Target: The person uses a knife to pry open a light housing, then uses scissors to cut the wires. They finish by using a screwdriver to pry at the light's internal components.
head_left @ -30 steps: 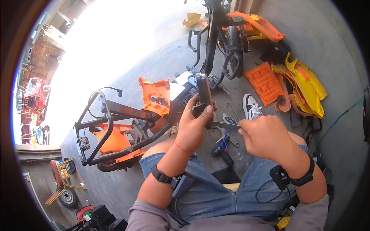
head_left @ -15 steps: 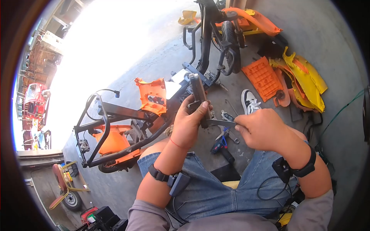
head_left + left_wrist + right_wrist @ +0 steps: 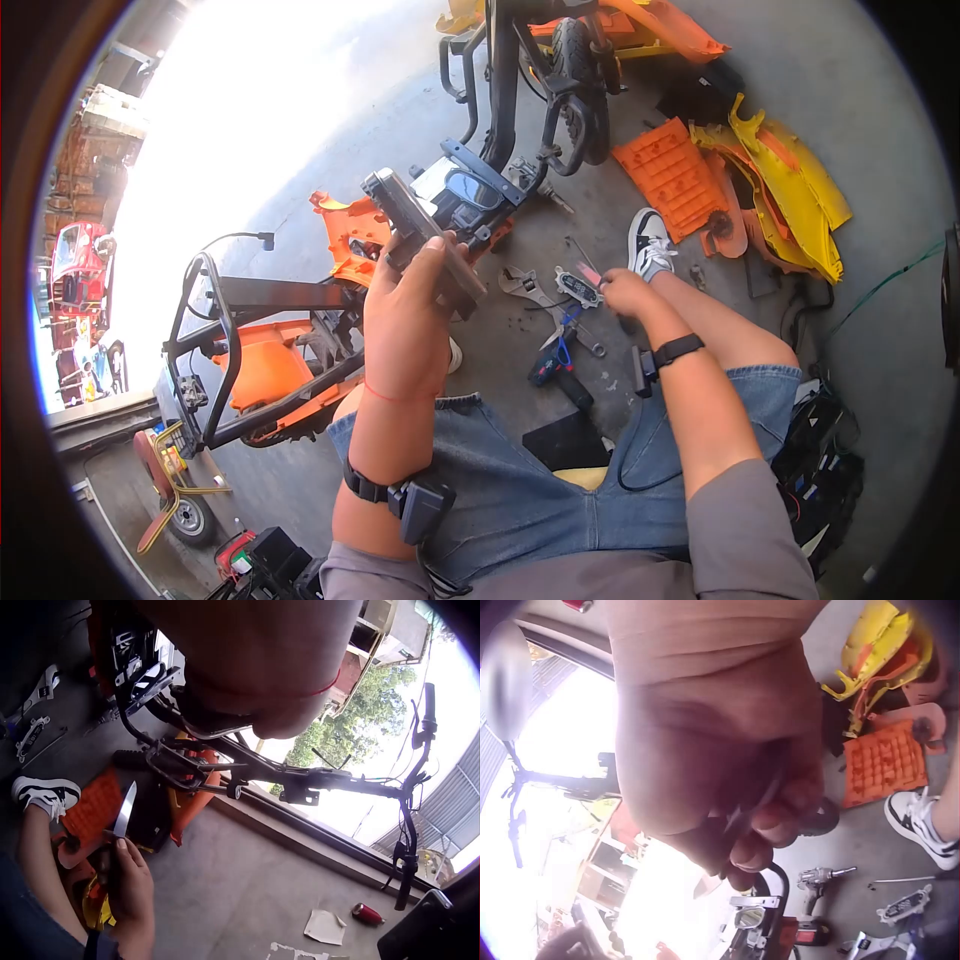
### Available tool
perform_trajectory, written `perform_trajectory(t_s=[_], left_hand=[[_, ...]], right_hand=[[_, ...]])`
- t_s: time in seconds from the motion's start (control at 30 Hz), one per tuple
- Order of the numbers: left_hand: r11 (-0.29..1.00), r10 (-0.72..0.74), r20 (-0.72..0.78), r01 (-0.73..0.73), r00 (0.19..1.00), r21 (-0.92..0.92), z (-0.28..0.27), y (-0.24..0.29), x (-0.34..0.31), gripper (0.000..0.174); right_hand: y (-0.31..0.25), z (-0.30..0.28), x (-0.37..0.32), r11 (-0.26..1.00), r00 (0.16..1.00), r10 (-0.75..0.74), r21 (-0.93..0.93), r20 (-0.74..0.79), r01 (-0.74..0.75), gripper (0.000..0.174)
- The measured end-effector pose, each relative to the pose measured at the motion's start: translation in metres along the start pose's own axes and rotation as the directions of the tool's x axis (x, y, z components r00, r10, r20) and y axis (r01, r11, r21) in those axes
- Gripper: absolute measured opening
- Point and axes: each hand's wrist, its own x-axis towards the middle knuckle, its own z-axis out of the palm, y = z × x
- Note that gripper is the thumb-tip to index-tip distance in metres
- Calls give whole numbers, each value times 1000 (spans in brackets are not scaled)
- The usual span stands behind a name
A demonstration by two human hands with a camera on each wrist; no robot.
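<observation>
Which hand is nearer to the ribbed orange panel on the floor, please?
The right hand. In the head view it is below the ribbed orange panel, holding a knife; the left hand is farther off, well to the left.

Grey sleeves [image 3: 745, 525], blue denim shorts [image 3: 535, 515], black straps [image 3: 678, 349], black-and-white sneaker [image 3: 649, 240]

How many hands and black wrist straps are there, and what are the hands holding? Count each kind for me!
Hands: 2 (left hand, right hand)
Wrist straps: 2 (left strap, right strap)
Knives: 1 (knife, in the right hand)
Dark flat things: 1 (dark flat thing, in the left hand)
Total: 6
</observation>
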Motion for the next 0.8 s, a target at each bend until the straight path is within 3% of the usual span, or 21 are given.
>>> perform_trajectory(t_s=[0.03,0.07,0.17,0.23,0.3,0.33,0.5,0.53,0.57,0.7,0.8], left_hand=[[998,-52,27,53,998,-32,6,2,-2,29],[998,-58,-1,58,998,-8,14,3,-4,30],[993,-112,25,113,993,-43,18,-2,1,34],[993,-121,22,121,992,8,27,-2,4,41],[969,-228,31,230,973,-94,39,-1,1,61],[974,-224,-10,223,975,-29,48,-2,0,65],[963,-265,1,264,964,49,49,-16,15,65],[964,-261,3,261,965,42,45,-19,17,64],[966,-257,6,257,966,34,41,-21,20,63],[974,-222,-13,223,975,36,28,-25,22,62],[982,-188,-35,187,982,-9,18,-26,24,62]], right_hand=[[17,29,20,993,999,21,-114,-33,-24,36],[51,66,51,965,996,-52,-259,-68,33,37],[71,128,60,962,976,202,-170,-86,-214,32],[87,156,70,953,962,233,-163,-142,-255,29],[103,161,78,959,961,249,-109,-119,-262,28],[108,162,77,964,962,250,-64,-112,-258,26],[115,139,87,956,956,287,-46,-59,-290,31],[118,143,90,962,932,218,-100,-291,-256,30],[120,147,92,959,855,123,-161,-503,-232,29],[102,155,79,974,905,10,-201,-425,-105,36],[79,172,58,959,993,-3,-282,-116,-30,60]])
